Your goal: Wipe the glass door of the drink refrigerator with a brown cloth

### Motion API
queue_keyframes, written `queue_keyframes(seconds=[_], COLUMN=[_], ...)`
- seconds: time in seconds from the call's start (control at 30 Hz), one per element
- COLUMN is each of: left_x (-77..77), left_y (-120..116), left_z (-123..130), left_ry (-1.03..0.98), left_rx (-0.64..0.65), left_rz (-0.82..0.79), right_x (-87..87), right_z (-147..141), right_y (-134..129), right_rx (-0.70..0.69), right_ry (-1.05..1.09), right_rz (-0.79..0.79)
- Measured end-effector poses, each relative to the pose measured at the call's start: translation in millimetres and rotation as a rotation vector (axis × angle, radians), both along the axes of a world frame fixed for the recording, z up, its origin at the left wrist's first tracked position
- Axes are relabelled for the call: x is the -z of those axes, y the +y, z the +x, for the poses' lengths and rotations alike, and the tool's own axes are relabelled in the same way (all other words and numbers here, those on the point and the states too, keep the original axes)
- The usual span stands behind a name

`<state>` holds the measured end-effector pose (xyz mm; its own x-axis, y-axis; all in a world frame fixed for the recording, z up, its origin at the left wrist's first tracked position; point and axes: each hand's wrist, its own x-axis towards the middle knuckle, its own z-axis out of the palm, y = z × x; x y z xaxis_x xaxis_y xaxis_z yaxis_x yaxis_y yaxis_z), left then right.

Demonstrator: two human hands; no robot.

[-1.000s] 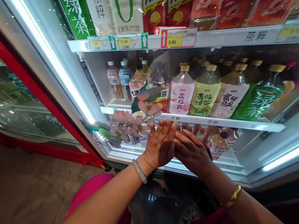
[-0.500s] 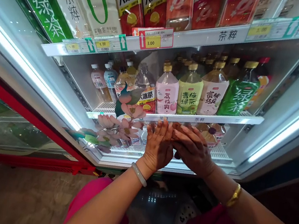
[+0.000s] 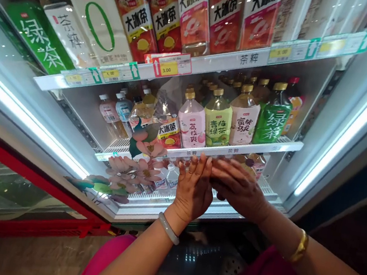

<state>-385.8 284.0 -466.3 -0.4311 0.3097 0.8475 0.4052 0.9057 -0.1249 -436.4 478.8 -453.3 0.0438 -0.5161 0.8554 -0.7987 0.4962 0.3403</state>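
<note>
Two hands [image 3: 194, 188] [image 3: 243, 189], two bangles [image 3: 168, 229] [image 3: 301, 247]; many bottles [image 3: 219, 122]

Upper shelf [image 3: 213, 61], L to R: green btl [image 3: 42, 38] reads 绿茶, white-label btl [image 3: 67, 38] 茶粹, white btl [image 3: 98, 24] big green 0, red btls [image 3: 137, 23] 大冰茶. Red-framed tag [image 3: 168, 67]: 3.00. Upper strip [image 3: 249, 58]: 茶粹. Mid shelf [image 3: 284, 147]: pink btl [image 3: 192, 127] 荔枝爽, yel-grn btl [image 3: 219, 122] 青梅绿茶, peach btl [image 3: 242, 126] 蜜桃乌龙, grn btl w/ gold cap [image 3: 274, 121] 绿茶. Lower strip [image 3: 212, 151]: 茶粹 x2. Other yel tags [image 3: 110, 73] too blurry.

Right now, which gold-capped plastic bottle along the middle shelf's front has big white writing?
The emerald-green bottle, rightmost of them; the pink bottle, yellow-green bottle and peach bottle have dark writing.
</note>
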Motion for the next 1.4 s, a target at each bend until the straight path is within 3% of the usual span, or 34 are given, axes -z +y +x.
queue_keyframes(seconds=[0.1,0.2,0.3,0.4,0.53,0.6,0.7,0.8,0.9,1.03,1.13,1.3,1.4], left_x=[6.6,12.4,15.2,15.9,13.1,11.2,11.3,14.0,14.9,13.1,12.5,13.0,12.9], left_y=[9,21,34,42,50,54,60,61,56,51,54,67,74], left_z=[-2,-6,-12,-18,-17,-15,-15,-18,-21,-21,-20,-20,-20], left_ry=[-0.032,-0.064,-0.061,-0.028,-0.064,-0.105,-0.126,-0.068,-0.051,-0.093,-0.095,-0.117,-0.142], left_rx=[0.033,0.089,0.096,0.087,0.101,0.104,0.098,0.11,0.123,0.118,0.12,0.084,0.053], left_rz=[-0.029,-0.038,0.013,0.054,0.03,0.037,0.055,0.065,0.055,0.036,0.05,0.092,0.095], right_x=[4.5,3.9,5.8,11.5,14.4,13.7,13.1,10.7,4.0,1.9,11.6,18.2,11.7], right_z=[-2,1,5,4,-5,-6,-1,4,-1,-9,-5,1,-7], right_y=[16,23,16,16,48,59,50,35,47,86,88,66,85], right_rx=[0.01,0.16,0.217,0.191,0.138,0.175,0.239,0.228,0.189,0.22,0.217,0.096,0.182], right_ry=[0.003,-0.093,-0.15,-0.14,-0.123,-0.173,-0.235,-0.207,-0.154,-0.239,-0.283,-0.239,-0.247], right_rz=[0.054,-0.142,-0.256,-0.179,-0.065,-0.182,-0.359,-0.249,-0.125,-0.259,-0.315,-0.04,-0.22])
